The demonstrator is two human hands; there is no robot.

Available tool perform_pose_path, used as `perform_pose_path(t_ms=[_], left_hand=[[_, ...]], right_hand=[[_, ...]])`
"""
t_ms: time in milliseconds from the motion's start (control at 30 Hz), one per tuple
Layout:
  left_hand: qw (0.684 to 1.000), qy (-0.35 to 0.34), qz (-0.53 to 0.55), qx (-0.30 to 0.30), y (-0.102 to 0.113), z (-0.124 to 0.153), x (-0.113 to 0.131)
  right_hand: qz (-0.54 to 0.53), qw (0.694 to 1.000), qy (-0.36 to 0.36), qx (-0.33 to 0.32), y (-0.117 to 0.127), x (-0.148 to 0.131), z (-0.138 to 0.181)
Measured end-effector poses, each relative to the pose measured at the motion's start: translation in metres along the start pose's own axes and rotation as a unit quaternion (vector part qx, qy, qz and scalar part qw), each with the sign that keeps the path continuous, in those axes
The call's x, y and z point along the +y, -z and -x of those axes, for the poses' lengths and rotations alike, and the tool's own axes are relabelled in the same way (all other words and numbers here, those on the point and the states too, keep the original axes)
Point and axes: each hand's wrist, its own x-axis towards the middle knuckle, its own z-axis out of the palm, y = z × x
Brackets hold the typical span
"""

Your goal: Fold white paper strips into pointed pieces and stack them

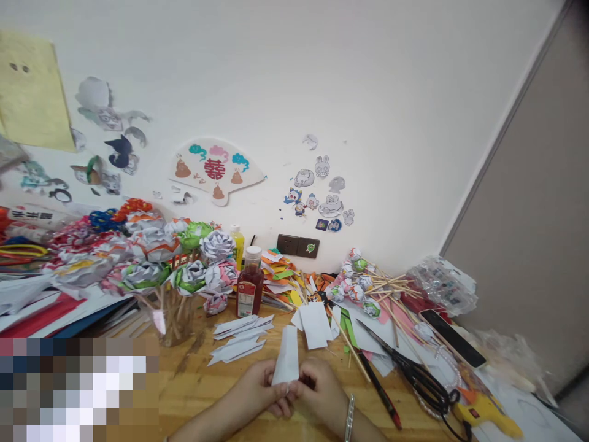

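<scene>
Both my hands meet low in the middle of the view over a wooden table [202, 380]. My left hand [260, 390] and my right hand [322, 390] pinch the lower end of a folded white paper piece [286, 356], which stands upright between them. A bracelet [350, 417] circles my right wrist. Just beyond the hands lie several folded white paper pieces [237, 337] and a small stack of white paper slips [315, 324].
A jar of paper flowers on sticks [175, 276] stands at left, next to a red-brown bottle [251, 283]. More stick flowers [363, 285], black scissors [414, 371], a red pen [380, 393], a yellow glue gun [488, 412] and a phone [453, 337] lie at right.
</scene>
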Motion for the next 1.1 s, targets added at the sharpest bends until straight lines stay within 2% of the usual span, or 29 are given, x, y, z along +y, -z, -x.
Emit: perform_pose_path(t_ms=[267, 467, 1100], left_hand=[[0.999, 0.009, 0.013, -0.035, 0.0025, -0.0011, -0.004], [0.999, 0.026, 0.038, -0.021, 0.0008, -0.0009, -0.0004], [0.999, 0.009, 0.028, -0.043, -0.0014, 0.0029, 0.0038]], right_hand=[[0.02, 1.0, -0.009, 0.01, 0.0006, -0.0002, -0.0004], [0.014, 1.0, -0.013, 0.009, 0.0004, -0.0004, -0.0002], [0.063, 0.998, -0.021, -0.022, 0.0024, -0.0021, -0.0008]])
